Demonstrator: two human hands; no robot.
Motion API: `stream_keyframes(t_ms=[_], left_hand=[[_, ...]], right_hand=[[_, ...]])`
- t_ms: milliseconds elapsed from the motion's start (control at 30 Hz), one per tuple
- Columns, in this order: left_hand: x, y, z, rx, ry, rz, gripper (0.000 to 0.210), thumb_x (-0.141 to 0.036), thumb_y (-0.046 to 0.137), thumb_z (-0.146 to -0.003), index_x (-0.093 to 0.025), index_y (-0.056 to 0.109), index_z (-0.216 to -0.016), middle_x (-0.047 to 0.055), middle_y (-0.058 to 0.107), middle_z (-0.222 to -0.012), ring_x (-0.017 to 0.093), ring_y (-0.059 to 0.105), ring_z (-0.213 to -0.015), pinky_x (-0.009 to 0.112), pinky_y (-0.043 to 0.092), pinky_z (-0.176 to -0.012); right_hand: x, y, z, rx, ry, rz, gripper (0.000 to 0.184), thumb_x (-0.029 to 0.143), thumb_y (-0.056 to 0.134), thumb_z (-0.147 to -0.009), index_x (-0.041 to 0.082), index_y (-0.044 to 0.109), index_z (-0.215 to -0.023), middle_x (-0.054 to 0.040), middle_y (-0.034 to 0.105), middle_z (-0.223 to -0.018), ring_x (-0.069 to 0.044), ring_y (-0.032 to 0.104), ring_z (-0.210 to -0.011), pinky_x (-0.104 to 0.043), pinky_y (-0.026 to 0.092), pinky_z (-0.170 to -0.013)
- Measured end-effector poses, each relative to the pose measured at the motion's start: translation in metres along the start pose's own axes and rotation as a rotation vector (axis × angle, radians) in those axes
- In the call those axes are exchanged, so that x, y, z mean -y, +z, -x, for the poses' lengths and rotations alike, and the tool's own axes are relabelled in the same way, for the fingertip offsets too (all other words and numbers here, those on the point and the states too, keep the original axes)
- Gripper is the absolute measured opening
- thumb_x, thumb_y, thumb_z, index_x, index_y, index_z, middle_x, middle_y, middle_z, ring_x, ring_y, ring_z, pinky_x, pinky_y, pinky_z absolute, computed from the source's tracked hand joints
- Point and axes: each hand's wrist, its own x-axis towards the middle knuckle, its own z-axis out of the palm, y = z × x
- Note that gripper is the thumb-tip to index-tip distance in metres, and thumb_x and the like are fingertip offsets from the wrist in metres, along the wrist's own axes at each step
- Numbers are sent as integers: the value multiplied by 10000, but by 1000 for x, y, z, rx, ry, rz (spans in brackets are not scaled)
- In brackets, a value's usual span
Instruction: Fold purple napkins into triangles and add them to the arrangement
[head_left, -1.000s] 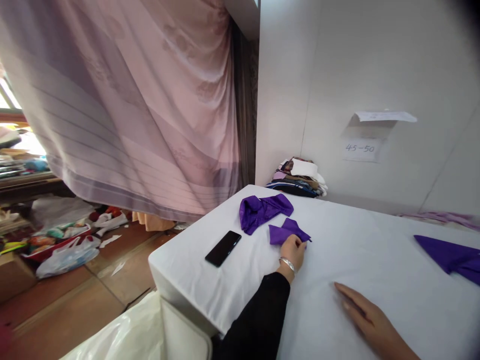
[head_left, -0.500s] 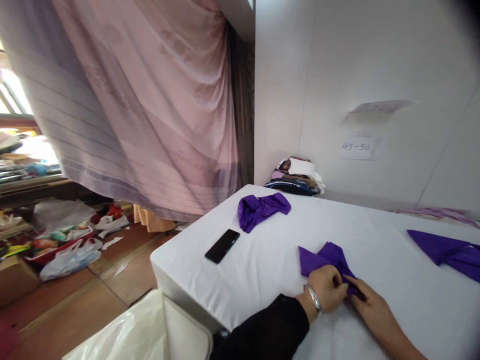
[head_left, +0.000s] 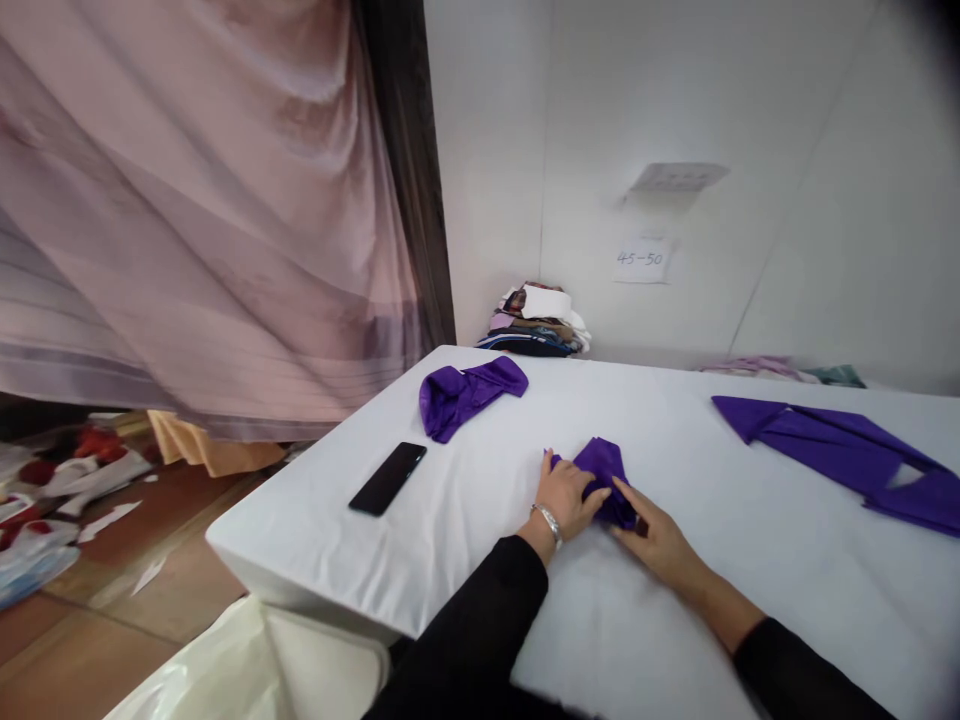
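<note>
Angling in over a white-covered table [head_left: 795,550], two black-sleeved arms [head_left: 480,610] converge near its middle — long purple cloth [head_left: 825,447] well apart on the right, crumpled purple piece [head_left: 472,397] beyond them on the left. Left hand [head_left: 566,497] palm down, fingers bent over the small purple cloth [head_left: 602,462], which sits bunched on the table between both hands; gripping or only pressing, cannot tell. Right hand [head_left: 656,538] slants in opposite, thumb and forefinger parted slightly at that cloth's right edge — silver bracelet [head_left: 552,523] on the left wrist.
</note>
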Motion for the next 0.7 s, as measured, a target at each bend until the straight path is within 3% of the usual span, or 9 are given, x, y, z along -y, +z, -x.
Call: stream_keyframes(t_ms=[100,200,300,467,567,700], left_hand=[[1,-5,2,104,-9,-6,437,-478,388,-867,-204,658,-660,33,655,-660,169,564,-697,379,323,-932],[2,-11,9,165,-29,51,481,-529,352,-866,-208,663,-688,20,651,-663,145,559,-631,269,400,-686],[2,-16,17,188,-39,82,429,-522,365,-865,-236,667,-759,-7,654,-688,128,567,-634,229,380,-605],[4,-15,21,213,-123,65,275,-440,448,-841,-272,649,-925,-31,651,-696,133,584,-650,236,406,-643],[5,-12,20,262,-213,19,416,-456,531,-780,-276,535,-1155,-23,644,-744,161,593,-687,263,427,-665],[4,-6,20,245,-165,-50,613,-534,603,-698,-246,472,-1223,48,601,-982,220,576,-841,328,437,-757]], right_hand=[[6,-6,-1,-25,96,-213,752,388,586,-765,192,242,-1405,-103,468,-1323,-247,501,-1123,-408,409,-943],[11,-19,-3,-40,217,-367,803,405,585,-771,176,177,-1424,-88,618,-1110,-212,612,-858,-357,503,-750],[12,-34,-6,-82,330,-385,768,432,563,-777,156,231,-1413,-30,659,-762,-161,560,-555,-297,461,-506],[-2,-53,-7,-294,401,-221,644,447,602,-733,127,485,-1280,62,472,-425,-130,453,-438,-287,413,-483],[-9,-56,-6,-434,397,-184,576,439,619,-717,126,568,-1197,37,540,-475,-133,473,-465,-313,448,-537],[-3,-55,-5,-477,331,-375,592,412,661,-696,146,553,-1213,-29,669,-740,-172,582,-641,-354,491,-687]])
